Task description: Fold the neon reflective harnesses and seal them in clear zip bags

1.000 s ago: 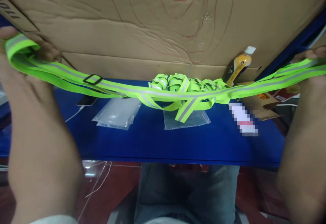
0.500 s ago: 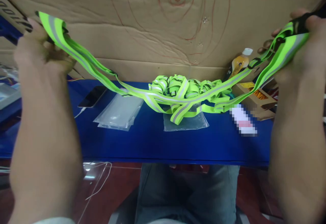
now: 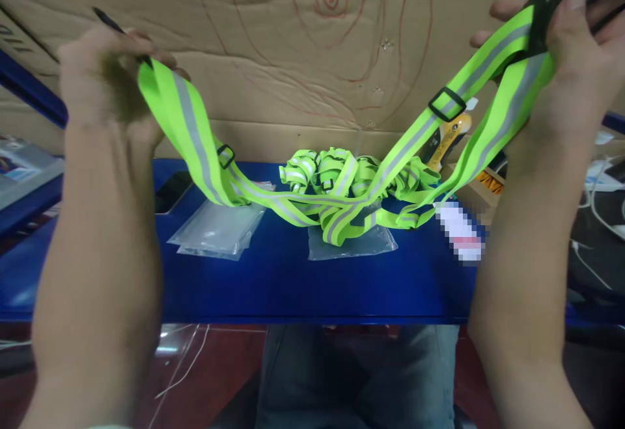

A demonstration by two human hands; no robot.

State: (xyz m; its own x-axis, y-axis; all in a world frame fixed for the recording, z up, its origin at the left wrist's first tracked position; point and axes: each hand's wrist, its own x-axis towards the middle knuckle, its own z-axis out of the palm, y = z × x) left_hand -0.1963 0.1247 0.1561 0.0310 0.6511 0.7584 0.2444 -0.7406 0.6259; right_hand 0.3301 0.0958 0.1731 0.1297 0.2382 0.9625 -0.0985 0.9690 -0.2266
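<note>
**Both hands hold hi-vis strap up over blue table**

Left hand (image 3: 105,81) raised at upper left, fingers curled tight & closed round one end of the neon-green webbing strap with the grey reflective stripe (image 3: 195,136). A thin black bit pokes out above the knuckles; can't tell what it is.

Right hand (image 3: 569,58) raised at upper right, higher than the left. Thumb pressed down on the black end piece (image 3: 551,6) of the strap, other fingers wrapped behind it, tips showing past the top edge. Two runs of strap drop from this hand; the upper one carries a black rectangular slider buckle (image 3: 446,103). A smaller black slider (image 3: 225,155) sits on the run coming down from the left hand.

Strap sags in a wide V between the hands; its low middle is twisted & rests on the blue tabletop (image 3: 293,279), partly over a small clear plastic bag (image 3: 351,243). Just behind it, a bunch of rolled neon-green reflective straps (image 3: 342,172). Left of centre, a stack of flat clear plastic bags (image 3: 215,230), w/ a dark phone (image 3: 170,191) near them. A big brown cardboard sheet w/ red pen lines (image 3: 293,58) stands along the back. An orange drink bottle (image 3: 446,139) shows behind the right-hand runs, partly hidden.
</note>
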